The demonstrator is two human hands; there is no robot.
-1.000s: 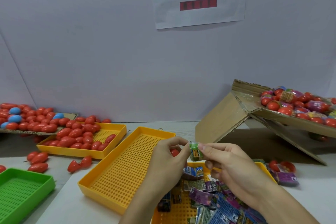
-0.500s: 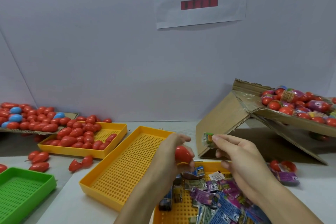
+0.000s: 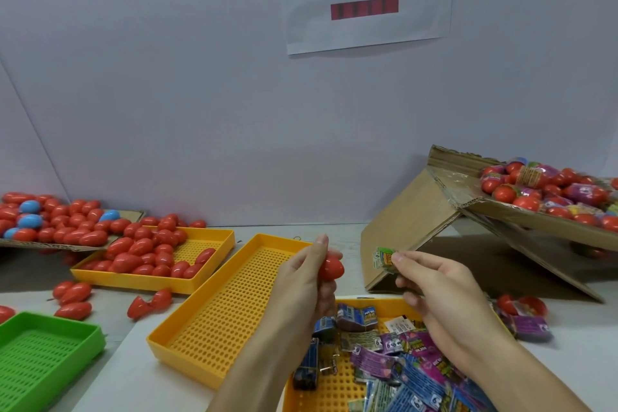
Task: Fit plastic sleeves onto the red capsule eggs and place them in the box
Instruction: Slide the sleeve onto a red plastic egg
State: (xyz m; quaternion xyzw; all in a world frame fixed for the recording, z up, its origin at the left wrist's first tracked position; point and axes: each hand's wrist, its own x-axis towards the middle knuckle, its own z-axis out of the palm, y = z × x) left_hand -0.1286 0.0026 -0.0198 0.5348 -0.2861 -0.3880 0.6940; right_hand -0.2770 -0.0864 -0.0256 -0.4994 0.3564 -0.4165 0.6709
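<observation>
Red egg [image 3: 330, 269] gripped in left hand [image 3: 302, 281] — right hand [image 3: 434, 288] pinches green sleeve [image 3: 384, 257].

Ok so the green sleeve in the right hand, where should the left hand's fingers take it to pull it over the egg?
Probably at the free edge of the green sleeve, coming from its left side. The right hand pinches its right end, so the left end sticks out bare toward the red egg held in the left hand. Whether that end is the open mouth cannot be told.
</observation>
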